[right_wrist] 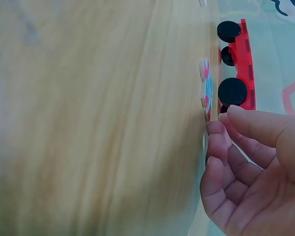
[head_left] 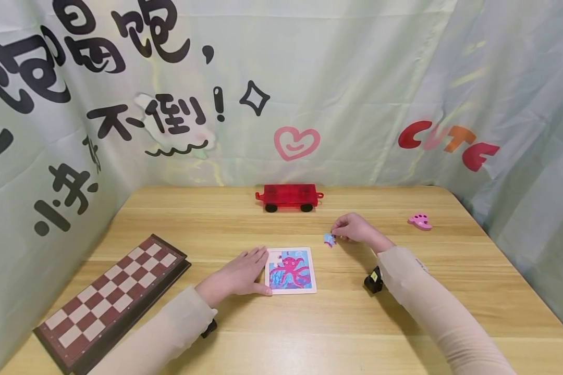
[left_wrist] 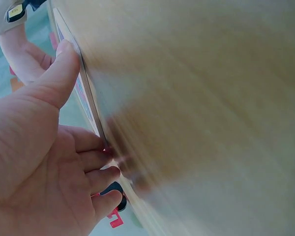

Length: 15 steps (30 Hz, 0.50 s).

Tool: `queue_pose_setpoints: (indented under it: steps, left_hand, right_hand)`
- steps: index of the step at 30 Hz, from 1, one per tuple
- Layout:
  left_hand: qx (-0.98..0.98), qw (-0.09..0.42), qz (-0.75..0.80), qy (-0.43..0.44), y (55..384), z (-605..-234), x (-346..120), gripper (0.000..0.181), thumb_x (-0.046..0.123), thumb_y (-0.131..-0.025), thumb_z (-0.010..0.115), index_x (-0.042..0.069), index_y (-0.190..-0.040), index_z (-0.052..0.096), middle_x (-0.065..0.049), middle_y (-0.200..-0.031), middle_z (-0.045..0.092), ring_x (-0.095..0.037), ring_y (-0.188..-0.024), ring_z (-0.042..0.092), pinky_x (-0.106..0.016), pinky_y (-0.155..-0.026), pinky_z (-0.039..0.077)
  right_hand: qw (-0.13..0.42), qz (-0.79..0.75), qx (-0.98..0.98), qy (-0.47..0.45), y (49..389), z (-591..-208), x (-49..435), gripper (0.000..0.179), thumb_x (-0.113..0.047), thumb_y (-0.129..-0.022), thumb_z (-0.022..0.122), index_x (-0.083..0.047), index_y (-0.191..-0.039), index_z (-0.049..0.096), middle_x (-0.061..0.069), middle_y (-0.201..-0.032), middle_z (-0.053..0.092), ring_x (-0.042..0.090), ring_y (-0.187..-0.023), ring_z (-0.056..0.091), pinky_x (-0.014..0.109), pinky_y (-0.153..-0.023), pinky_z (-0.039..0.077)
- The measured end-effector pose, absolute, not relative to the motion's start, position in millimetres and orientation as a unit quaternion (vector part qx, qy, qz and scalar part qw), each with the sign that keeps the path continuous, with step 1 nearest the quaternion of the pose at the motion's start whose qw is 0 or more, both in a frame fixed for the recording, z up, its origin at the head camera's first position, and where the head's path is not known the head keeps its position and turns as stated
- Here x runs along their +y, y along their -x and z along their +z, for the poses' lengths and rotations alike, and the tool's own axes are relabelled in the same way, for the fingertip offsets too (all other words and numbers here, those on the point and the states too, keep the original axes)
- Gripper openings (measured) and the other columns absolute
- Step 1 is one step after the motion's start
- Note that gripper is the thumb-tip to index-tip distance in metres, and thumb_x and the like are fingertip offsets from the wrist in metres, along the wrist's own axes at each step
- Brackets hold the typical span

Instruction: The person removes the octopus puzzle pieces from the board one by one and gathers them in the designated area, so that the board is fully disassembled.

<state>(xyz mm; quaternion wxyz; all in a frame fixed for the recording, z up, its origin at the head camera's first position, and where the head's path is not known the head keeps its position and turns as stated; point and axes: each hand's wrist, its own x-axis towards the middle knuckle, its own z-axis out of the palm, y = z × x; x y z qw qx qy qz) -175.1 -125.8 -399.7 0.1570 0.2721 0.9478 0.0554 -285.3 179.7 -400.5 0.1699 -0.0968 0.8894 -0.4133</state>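
Note:
A square jigsaw puzzle with a pink octopus on blue (head_left: 291, 273) lies in its pale frame on the table, its upper left part bare. My left hand (head_left: 244, 273) rests along the frame's left edge, the fingers extended and the thumb at the lower left corner. In the left wrist view, the left hand (left_wrist: 49, 147) has its thumb and fingertips against the puzzle's side. To the puzzle's upper right, my right hand (head_left: 355, 228) pinches the right edge of a blue and pink puzzle piece (head_left: 329, 239). The right wrist view shows the piece (right_wrist: 206, 86) edge-on beside the curled fingertips (right_wrist: 216, 129).
A red toy wagon (head_left: 290, 196) with black wheels stands at the back of the wooden table (head_left: 356, 328). A folded checkered board (head_left: 112, 297) lies at the left. A small pink toy (head_left: 420, 222) is at the far right. Printed cloth (head_left: 347, 94) hangs behind and beside the table.

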Motion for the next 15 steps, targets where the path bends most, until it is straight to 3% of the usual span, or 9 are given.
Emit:
queue_pose_setpoints:
  steps: [9,15]
  left_hand:
    - [0.948,0.157,0.058,-0.272,175.0,-399.0,-126.1,0.092,0.057,-0.081,0.058,-0.005,-0.142,0.026,-0.017,-0.149,0.018,-0.030,-0.136,0.016,-0.044,-0.108,0.016]
    - [0.947,0.159,0.060,-0.271,174.6,-397.4,-125.8,0.092,0.056,-0.080,0.059,-0.005,-0.142,0.027,-0.018,-0.149,0.019,-0.031,-0.136,0.016,-0.044,-0.108,0.016]
  right_hand:
    - [0.161,-0.414,0.889,0.110,284.0,-397.5,178.8,0.014,-0.008,-0.090,0.058,0.003,-0.094,0.064,0.006,-0.070,0.057,0.014,-0.057,0.046,0.025,-0.049,0.038]
    - [0.127,-0.401,0.887,0.189,276.0,-384.6,168.8,0.016,-0.015,-0.089,0.060,0.001,-0.093,0.064,0.006,-0.079,0.061,0.016,-0.067,0.050,0.028,-0.059,0.044]
